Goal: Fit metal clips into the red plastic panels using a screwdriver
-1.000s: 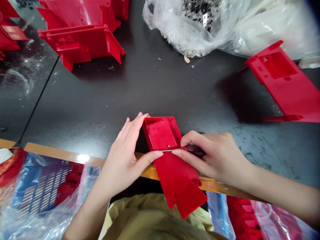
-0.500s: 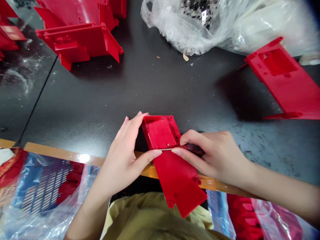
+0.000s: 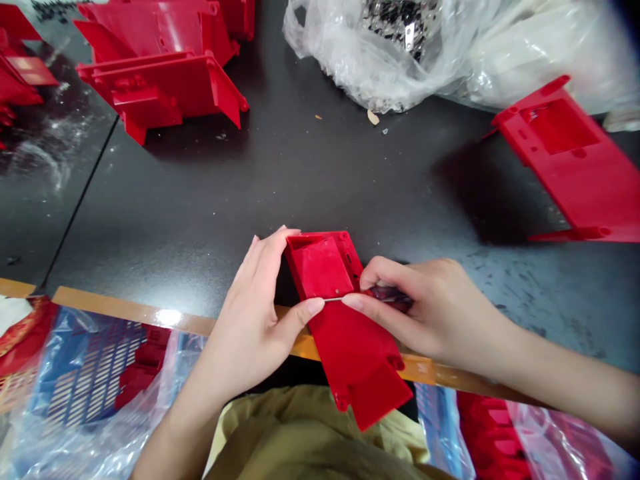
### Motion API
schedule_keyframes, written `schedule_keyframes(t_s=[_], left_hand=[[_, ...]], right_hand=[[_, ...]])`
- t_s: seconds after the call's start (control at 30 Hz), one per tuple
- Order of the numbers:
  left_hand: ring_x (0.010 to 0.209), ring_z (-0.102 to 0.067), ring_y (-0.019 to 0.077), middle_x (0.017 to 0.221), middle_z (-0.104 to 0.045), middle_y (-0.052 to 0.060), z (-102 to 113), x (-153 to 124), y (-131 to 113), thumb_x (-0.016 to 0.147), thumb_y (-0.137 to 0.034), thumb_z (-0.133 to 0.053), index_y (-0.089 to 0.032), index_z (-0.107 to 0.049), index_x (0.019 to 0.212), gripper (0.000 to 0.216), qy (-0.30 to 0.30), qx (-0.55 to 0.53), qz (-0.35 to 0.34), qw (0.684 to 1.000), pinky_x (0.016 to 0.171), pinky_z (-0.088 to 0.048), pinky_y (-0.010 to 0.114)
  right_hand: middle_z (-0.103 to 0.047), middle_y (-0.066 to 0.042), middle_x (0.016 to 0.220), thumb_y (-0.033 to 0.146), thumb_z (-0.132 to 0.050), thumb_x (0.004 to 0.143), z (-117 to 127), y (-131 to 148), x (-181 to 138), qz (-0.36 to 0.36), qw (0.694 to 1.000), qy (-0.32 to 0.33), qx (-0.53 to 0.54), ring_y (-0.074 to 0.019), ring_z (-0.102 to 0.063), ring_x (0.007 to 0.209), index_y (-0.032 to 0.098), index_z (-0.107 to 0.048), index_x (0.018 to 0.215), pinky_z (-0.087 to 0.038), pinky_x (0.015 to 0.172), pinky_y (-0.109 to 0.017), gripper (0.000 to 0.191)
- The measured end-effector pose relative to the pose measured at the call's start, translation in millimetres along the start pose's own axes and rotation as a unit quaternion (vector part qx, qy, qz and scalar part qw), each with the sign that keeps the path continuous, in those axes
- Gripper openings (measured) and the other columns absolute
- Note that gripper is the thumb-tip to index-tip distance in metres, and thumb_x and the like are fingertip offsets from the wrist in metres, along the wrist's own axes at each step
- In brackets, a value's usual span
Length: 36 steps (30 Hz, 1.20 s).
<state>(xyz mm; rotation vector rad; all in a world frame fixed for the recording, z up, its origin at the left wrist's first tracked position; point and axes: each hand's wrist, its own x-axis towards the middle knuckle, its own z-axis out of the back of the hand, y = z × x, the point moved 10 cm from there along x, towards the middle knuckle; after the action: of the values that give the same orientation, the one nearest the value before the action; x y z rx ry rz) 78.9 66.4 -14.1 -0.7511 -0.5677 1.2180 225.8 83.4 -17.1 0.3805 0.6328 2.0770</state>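
Note:
A red plastic part (image 3: 350,340) lies across the table's front edge, its recessed square end on the table and its long end sticking out over my lap. At its left side is my left hand (image 3: 257,303), fingers along the far corner and thumb pressing at the recess's near edge. My right hand (image 3: 440,310) grips a screwdriver (image 3: 387,295) by its dark reddish handle. Its thin metal shaft lies along the near edge of the recess, pinched by the right thumb. The left thumb touches the tip end, which is hidden.
Similar red parts (image 3: 165,93) stand at the back left, and another (image 3: 580,167) at the right. Small metal pieces (image 3: 400,27) sit in a clear plastic bag (image 3: 345,67) at the back. Below the table edge are blue crates (image 3: 85,373) lined with plastic, holding red parts.
The long end of the red part has risen slightly toward the table. Both hands keep nearly the same hold, and the screwdriver stays at the recess edge.

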Motion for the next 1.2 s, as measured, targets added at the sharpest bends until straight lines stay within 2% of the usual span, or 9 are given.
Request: schedule_keyframes(t_s=[0.23,0.47,0.63,0.8,0.93,1.0,1.07,1.13,1.2], left_hand=[[0.136,-0.042,0.0276,0.144,-0.047,0.010,1,3,0,0.090,-0.037,-0.063,-0.026,-0.035,0.138,0.057,-0.009,-0.021,0.007,1.000,0.119,-0.028,0.052],[0.121,-0.051,0.0246,0.129,-0.048,0.007,1,8,2,0.086,-0.029,-0.067,-0.027,-0.037,0.129,0.053,0.011,-0.047,0.011,0.999,0.107,-0.044,0.044],[0.119,-0.050,0.0265,0.125,-0.047,0.009,1,14,2,0.084,-0.031,-0.067,-0.024,-0.037,0.122,0.049,0.019,-0.051,0.004,0.999,0.107,-0.044,0.049],[0.127,-0.048,0.0303,0.123,-0.051,0.010,2,21,4,0.083,-0.036,-0.065,-0.024,-0.037,0.116,0.045,0.022,-0.020,0.001,1.000,0.116,-0.028,0.062],[0.148,-0.025,0.0310,0.145,-0.039,0.014,2,19,7,0.089,-0.043,-0.059,-0.024,-0.033,0.132,0.053,0.037,-0.022,-0.016,0.999,0.121,-0.019,0.059],[0.152,-0.016,0.0283,0.158,-0.023,0.016,10,11,8,0.094,-0.043,-0.052,-0.025,-0.019,0.144,0.063,-0.010,-0.033,-0.030,0.999,0.121,-0.023,0.055],[0.152,-0.016,0.0286,0.161,-0.015,0.017,22,-1,7,0.093,-0.044,-0.056,-0.026,-0.011,0.149,0.074,-0.084,-0.013,-0.051,0.995,0.120,-0.026,0.054],[0.149,-0.023,0.0313,0.157,-0.023,0.019,26,-13,1,0.087,-0.045,-0.065,-0.024,-0.016,0.149,0.082,-0.129,0.045,-0.078,0.988,0.118,-0.028,0.056],[0.147,-0.028,0.0328,0.152,-0.033,0.019,24,-20,-6,0.083,-0.045,-0.070,-0.023,-0.023,0.148,0.083,-0.143,0.104,-0.095,0.980,0.117,-0.028,0.058]], right_hand=[[-0.061,0.003,0.053,0.054,-0.052,0.091,-2,-6,2,-0.051,0.998,0.017,0.022,-0.0092,-0.045,0.038,0.021,-0.059,0.073,-0.027,0.044,-0.026,0.038],[-0.056,0.004,0.048,0.058,-0.053,0.088,-3,-10,5,-0.093,0.994,0.047,0.041,-0.0089,-0.039,0.038,0.022,-0.057,0.064,-0.025,0.045,-0.026,0.043],[-0.057,0.003,0.050,0.056,-0.054,0.087,-3,-9,7,-0.113,0.991,0.063,0.022,-0.0090,-0.040,0.040,0.021,-0.058,0.060,-0.027,0.046,-0.026,0.043],[-0.048,0.003,0.046,0.052,-0.050,0.089,-5,-4,11,-0.116,0.989,0.090,0.020,-0.0084,-0.036,0.040,0.020,-0.054,0.055,-0.023,0.045,-0.026,0.047],[-0.048,0.004,0.050,0.058,-0.050,0.089,-7,-5,3,-0.133,0.979,0.117,0.101,-0.0087,-0.039,0.045,0.020,-0.054,0.060,-0.026,0.046,-0.024,0.049],[-0.044,0.005,0.051,0.063,-0.054,0.086,2,-9,-3,-0.153,0.972,0.078,0.162,-0.0088,-0.037,0.047,0.020,-0.050,0.061,-0.026,0.046,-0.024,0.050],[-0.038,0.005,0.050,0.063,-0.055,0.086,20,-17,-9,-0.165,0.959,-0.014,0.228,-0.0091,-0.034,0.047,0.020,-0.043,0.057,-0.026,0.045,-0.024,0.053],[-0.043,0.002,0.053,0.059,-0.046,0.092,38,-20,-15,-0.145,0.943,-0.104,0.280,-0.0114,-0.042,0.052,0.020,-0.040,0.053,-0.033,0.049,-0.026,0.055],[-0.052,-0.003,0.062,0.053,-0.035,0.097,46,-19,-17,-0.117,0.935,-0.144,0.302,-0.0139,-0.050,0.059,0.020,-0.047,0.055,-0.040,0.053,-0.027,0.055]])
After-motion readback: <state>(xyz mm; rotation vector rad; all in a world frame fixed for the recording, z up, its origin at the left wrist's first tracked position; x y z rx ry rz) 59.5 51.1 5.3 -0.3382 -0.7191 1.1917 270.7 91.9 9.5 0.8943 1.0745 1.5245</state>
